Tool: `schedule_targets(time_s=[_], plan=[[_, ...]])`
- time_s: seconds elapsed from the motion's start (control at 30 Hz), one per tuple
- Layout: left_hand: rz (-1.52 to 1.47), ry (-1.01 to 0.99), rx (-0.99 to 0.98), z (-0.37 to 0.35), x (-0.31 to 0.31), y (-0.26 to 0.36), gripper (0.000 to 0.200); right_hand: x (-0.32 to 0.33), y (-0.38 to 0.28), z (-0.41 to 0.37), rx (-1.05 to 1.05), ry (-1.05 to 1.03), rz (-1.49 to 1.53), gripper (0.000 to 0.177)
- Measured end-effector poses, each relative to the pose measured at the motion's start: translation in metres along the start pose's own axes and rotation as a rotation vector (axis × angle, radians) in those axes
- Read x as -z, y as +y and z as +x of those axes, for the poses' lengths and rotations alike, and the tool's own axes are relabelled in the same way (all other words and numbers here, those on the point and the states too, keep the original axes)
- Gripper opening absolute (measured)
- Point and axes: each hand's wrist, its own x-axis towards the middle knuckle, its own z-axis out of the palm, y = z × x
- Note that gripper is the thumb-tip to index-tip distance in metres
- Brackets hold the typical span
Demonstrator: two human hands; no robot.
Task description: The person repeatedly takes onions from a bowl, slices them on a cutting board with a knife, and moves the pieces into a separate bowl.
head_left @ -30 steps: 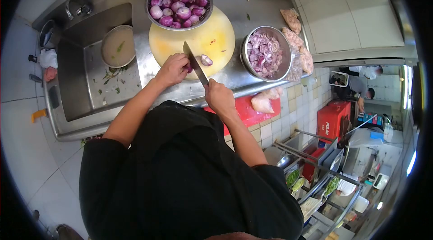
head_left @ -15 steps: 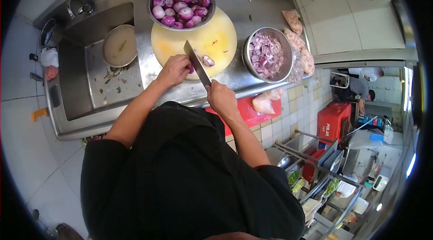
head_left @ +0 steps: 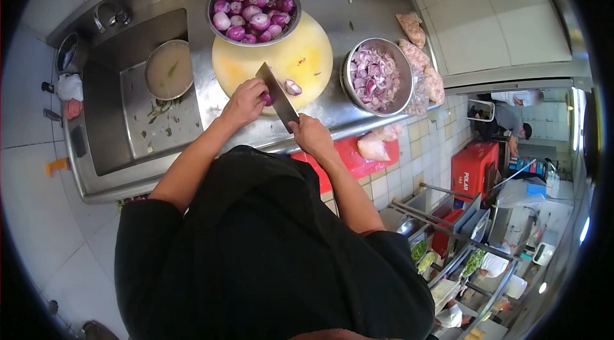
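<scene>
My right hand (head_left: 313,135) is closed round the handle of a wide-bladed kitchen knife (head_left: 279,98). The blade slants up and left over a round, yellowish cutting board (head_left: 316,52). Left of the blade, my left hand (head_left: 245,101) is closed on a piece of red onion (head_left: 267,99), partly hidden by the fingers and touching or close to the blade. A cut onion piece (head_left: 293,87) lies on the board right of the blade. At the board's far edge stands a perforated metal bowl (head_left: 299,17) of peeled red onions. A second metal bowl (head_left: 348,87) holds sliced onion.
On the left is a steel sink (head_left: 105,113) with a pot of cloudy water (head_left: 167,71) and green scraps. Plastic bags (head_left: 419,59) line the counter's right end. Below the counter edge is a red board (head_left: 348,164) with raw-looking pale meat (head_left: 374,146). Another person (head_left: 508,123) bends near a red cooler (head_left: 473,167).
The knife blade and my right hand have shifted slightly left. My left fingers have moved a little, and more of the held onion shows. The whole view has shifted slightly.
</scene>
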Motion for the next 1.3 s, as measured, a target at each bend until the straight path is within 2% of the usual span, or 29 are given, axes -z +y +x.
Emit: schedule_targets(time_s=[0.1,0.2,0.3,0.4,0.5,0.6,0.7,0.8,0.97,1.1,1.17,1.3], plan=[[0.222,-0.090,-0.041,0.006,0.006,0.006,0.024,0.005,0.003,-0.001,-0.037,-0.030,0.031,0.034],[0.484,-0.226,0.193,0.015,0.002,0.013,0.029,0.017,0.005,-0.006,0.025,-0.072,0.170,0.035],[0.260,-0.244,0.663,0.032,0.004,0.043,0.028,0.009,0.011,-0.012,-0.010,-0.097,0.308,0.033],[0.132,-0.171,0.698,0.030,0.013,0.051,0.025,0.005,0.002,-0.018,-0.107,0.025,0.149,0.031],[0.105,-0.025,0.119,0.012,0.016,0.016,0.018,0.013,-0.009,-0.027,-0.085,0.061,0.196,0.031],[0.097,-0.142,0.007,0.010,0.020,0.005,0.014,0.003,-0.014,-0.023,-0.072,0.074,0.159,0.029],[0.121,-0.167,-0.082,0.016,0.023,0.002,0.010,-0.004,-0.015,-0.019,-0.023,0.058,0.096,0.028],[0.124,-0.201,-0.072,0.018,0.024,0.003,0.010,0.012,-0.023,-0.028,-0.045,0.080,0.086,0.030],[0.085,-0.142,-0.075,0.011,0.016,-0.006,0.012,-0.001,-0.018,-0.020,0.010,0.048,0.049,0.027],[0.051,-0.045,-0.104,0.011,0.011,-0.009,0.014,0.015,-0.024,-0.023,0.015,0.065,0.055,0.027],[0.058,-0.036,-0.098,0.010,0.011,-0.007,0.014,-0.008,-0.013,-0.012,0.026,0.047,0.043,0.027],[0.028,-0.022,-0.066,0.008,0.010,-0.008,0.013,0.013,-0.023,-0.017,-0.003,0.012,0.031,0.028]])
